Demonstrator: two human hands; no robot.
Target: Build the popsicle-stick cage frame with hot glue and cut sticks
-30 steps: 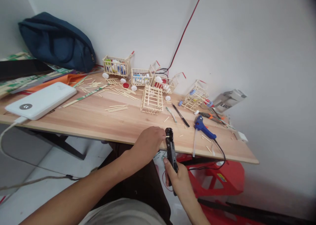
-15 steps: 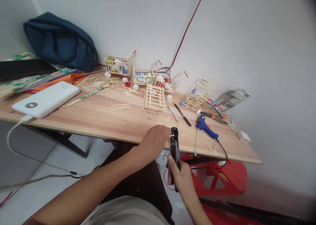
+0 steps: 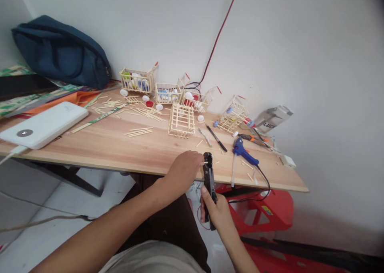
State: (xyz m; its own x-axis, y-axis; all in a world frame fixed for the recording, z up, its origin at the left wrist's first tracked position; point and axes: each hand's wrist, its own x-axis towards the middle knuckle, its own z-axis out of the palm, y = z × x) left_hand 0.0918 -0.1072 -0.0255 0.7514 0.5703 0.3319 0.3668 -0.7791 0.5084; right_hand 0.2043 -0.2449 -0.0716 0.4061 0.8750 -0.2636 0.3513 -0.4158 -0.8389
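My left hand (image 3: 186,168) is closed in a pinch on a short wooden stick (image 3: 205,162), whose pale end reaches the jaws of black pliers (image 3: 208,173). My right hand (image 3: 216,209) wraps round the handles of these pliers at the table's front edge, thumb on top. Just behind my hands stands a small open-barred frame (image 3: 181,121) made of sticks. A black pen (image 3: 216,138) and a blue glue gun (image 3: 245,151) lie to the right of it. Several thin sticks (image 3: 139,132) lie in a row on the left.
Several small stick-built carts (image 3: 137,81) with bottle-cap wheels stand along the wall. A white power bank (image 3: 45,123), a blue bag (image 3: 64,53) and orange material (image 3: 69,101) occupy the left. At the right are a box (image 3: 271,119) and a red stool (image 3: 261,211) below the table (image 3: 99,153).
The camera view has turned slightly, so the table's things appear shifted left. Both hands keep their hold, with the stick's end still at the pliers' jaws.
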